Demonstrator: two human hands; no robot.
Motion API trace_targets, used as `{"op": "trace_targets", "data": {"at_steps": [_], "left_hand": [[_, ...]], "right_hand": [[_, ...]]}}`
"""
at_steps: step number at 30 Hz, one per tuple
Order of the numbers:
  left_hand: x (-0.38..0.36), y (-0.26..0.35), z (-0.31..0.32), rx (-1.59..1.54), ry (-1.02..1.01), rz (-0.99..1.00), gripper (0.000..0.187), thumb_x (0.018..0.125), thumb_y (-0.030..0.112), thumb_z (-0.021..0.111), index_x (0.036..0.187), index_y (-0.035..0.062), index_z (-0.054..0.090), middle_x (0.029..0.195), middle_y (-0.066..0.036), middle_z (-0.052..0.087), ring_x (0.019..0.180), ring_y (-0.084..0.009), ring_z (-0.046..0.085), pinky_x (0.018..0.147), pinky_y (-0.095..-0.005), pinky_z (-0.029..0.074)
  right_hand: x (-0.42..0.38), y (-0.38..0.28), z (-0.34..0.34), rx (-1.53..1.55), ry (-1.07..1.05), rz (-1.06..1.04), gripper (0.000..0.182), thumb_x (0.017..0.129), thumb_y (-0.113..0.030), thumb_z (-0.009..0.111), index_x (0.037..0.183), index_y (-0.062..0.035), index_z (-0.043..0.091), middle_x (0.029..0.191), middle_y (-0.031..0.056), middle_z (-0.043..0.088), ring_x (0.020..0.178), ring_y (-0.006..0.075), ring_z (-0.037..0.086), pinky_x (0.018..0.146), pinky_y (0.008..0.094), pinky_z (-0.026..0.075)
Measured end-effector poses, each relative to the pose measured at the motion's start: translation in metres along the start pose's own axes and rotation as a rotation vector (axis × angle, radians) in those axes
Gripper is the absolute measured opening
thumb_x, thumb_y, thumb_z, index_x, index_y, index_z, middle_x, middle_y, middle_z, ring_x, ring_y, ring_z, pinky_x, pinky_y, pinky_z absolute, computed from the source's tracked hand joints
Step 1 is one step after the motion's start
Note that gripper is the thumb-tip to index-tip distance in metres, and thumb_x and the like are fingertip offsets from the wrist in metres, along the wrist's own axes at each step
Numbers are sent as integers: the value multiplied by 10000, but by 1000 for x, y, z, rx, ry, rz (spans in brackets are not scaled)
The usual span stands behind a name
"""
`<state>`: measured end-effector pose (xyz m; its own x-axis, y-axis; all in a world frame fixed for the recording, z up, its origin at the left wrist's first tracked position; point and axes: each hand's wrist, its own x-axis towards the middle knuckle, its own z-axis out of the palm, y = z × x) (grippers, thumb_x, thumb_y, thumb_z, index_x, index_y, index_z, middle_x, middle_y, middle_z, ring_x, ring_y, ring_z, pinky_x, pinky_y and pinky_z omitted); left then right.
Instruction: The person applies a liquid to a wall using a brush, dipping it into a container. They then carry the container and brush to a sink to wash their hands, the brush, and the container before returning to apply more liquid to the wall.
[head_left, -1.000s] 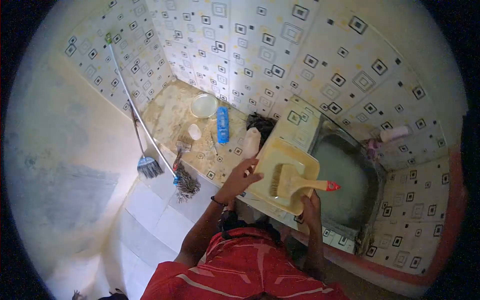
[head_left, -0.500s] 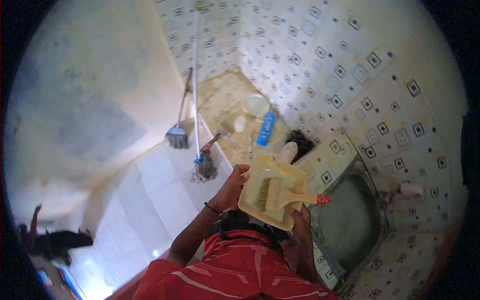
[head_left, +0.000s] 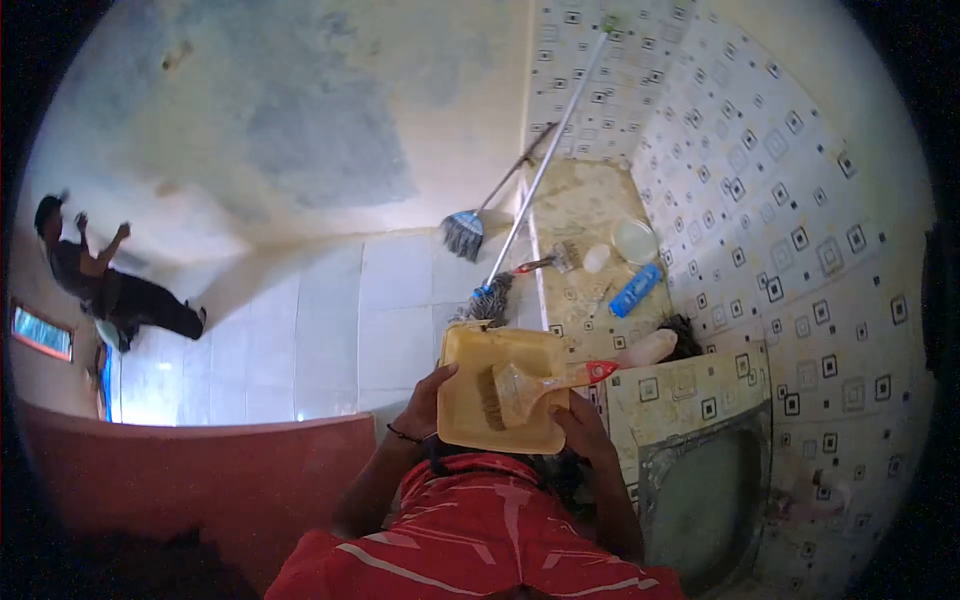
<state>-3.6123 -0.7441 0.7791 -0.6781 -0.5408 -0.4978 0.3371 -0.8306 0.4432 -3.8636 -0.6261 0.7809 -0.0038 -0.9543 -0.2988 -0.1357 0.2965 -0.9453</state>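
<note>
A pale yellow paint tray (head_left: 490,350) is held level in front of my red shirt. My left hand (head_left: 425,405) grips its left edge, thumb over the rim. On the opposite side my right hand (head_left: 585,428) holds the right edge, just below the brush handle. Across the tray lies a wide paintbrush (head_left: 520,395), bristles to the left, its red-tipped handle sticking out over the right rim. Most of my fingers are hidden under the tray.
Beyond the tray stand a mop (head_left: 490,300) and a broom (head_left: 463,235). On the tiled corner floor lie another brush (head_left: 560,258), a round tub (head_left: 635,242) and a blue packet (head_left: 635,290). A basin (head_left: 705,500) is at right; a person (head_left: 120,285) stands far left.
My view has swung left, bringing the other person and more of the left wall and floor into sight. Both hands keep hold of the tray, with the brush still in it.
</note>
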Motion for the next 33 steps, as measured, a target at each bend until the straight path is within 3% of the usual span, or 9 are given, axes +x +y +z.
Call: {"op": "trace_targets", "data": {"at_steps": [2,5,12,15,16,18,26,28,33], "left_hand": [[-10,-3,-25,-75,-47,44,472,895,297,479,1285,42,406,1166,-110,556,1045,-230,571,891,-368,486],[-25,-1,-43,-160,15,35,471,873,286,479,1266,32,419,1136,-120,569,1001,-234,593,853,-371,508],[-47,30,-91,-255,147,116,490,833,256,483,1249,4,425,1118,-133,571,989,-231,594,861,-387,502],[-58,63,-95,-52,374,298,545,797,356,510,1192,-19,474,1031,-170,579,929,-292,601,819,-440,513],[-62,73,-110,-62,382,309,545,797,356,510,1192,-19,474,1031,-170,579,929,-292,601,819,-440,513],[-68,96,-133,-222,179,243,588,798,235,452,1346,115,275,1233,-122,435,1133,-236,468,947,-384,418],[-107,174,-196,-126,240,444,561,789,217,436,1318,106,287,1194,-107,441,1112,-221,463,929,-379,414],[-114,183,-205,-151,284,451,552,791,214,436,1312,105,292,1190,-103,443,1098,-220,471,917,-377,419],[-102,208,-234,-212,308,588,544,789,192,453,1307,99,316,1193,-108,446,1081,-229,491,915,-389,429]], "right_hand": [[12,2,10,-79,-89,66,372,857,-139,479,1206,-11,466,987,127,623,904,203,590,810,355,455],[30,-3,29,-134,-116,-107,360,865,-167,502,1182,0,470,927,142,635,835,201,612,759,349,474],[87,-42,75,-158,-224,-62,381,870,-221,540,1168,8,479,908,121,639,799,189,613,712,325,486],[117,-70,104,-131,-244,25,401,870,-236,560,1174,10,477,894,104,633,787,163,605,691,316,489],[125,-82,116,-176,-243,94,414,870,-249,571,1178,11,474,884,94,630,773,147,600,671,307,490],[147,-102,139,-176,-287,26,446,865,-269,589,1189,12,464,853,83,624,703,112,582,618,283,482],[239,-141,208,-197,-452,-27,468,861,-208,606,1253,-21,431,799,42,595,646,68,517,588,232,440],[258,-154,220,-93,-285,-147,506,855,-209,616,1280,-26,411,832,22,584,683,74,532,598,233,451],[329,-201,247,49,-420,-156,400,833,-196,636,1161,-24,485,884,42,598,730,79,557,566,221,474]]}}
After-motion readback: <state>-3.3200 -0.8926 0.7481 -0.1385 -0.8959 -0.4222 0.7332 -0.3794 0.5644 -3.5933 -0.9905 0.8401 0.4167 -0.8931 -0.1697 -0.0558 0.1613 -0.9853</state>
